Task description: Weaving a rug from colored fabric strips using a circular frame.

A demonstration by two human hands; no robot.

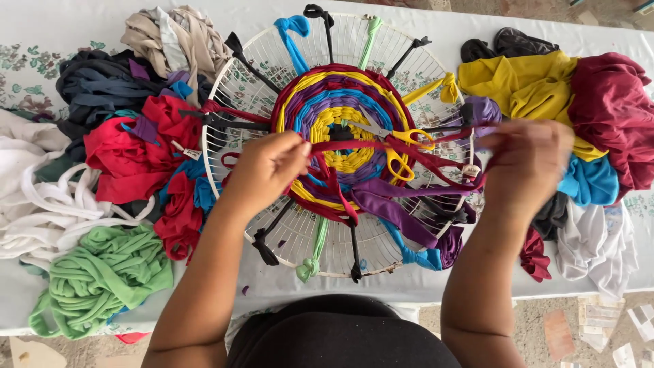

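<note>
White-clothed table (422, 286) over a bare floor littered with paper scraps. Near left, green fabric strips (102, 276). Left hand (269, 167) and right hand (524, 163), both pinched shut, stretch a dark red strip (381, 146) across the round wire frame (225, 88) holding the woven rug (340, 129); yellow-handled scissors (398, 153) lie on it. Cloth heaps far either side.

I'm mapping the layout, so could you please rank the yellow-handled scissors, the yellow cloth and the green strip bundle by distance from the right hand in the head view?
1. Yellow-handled scissors, just left of the right hand.
2. Yellow cloth, above it.
3. Green strip bundle, far left.
</note>
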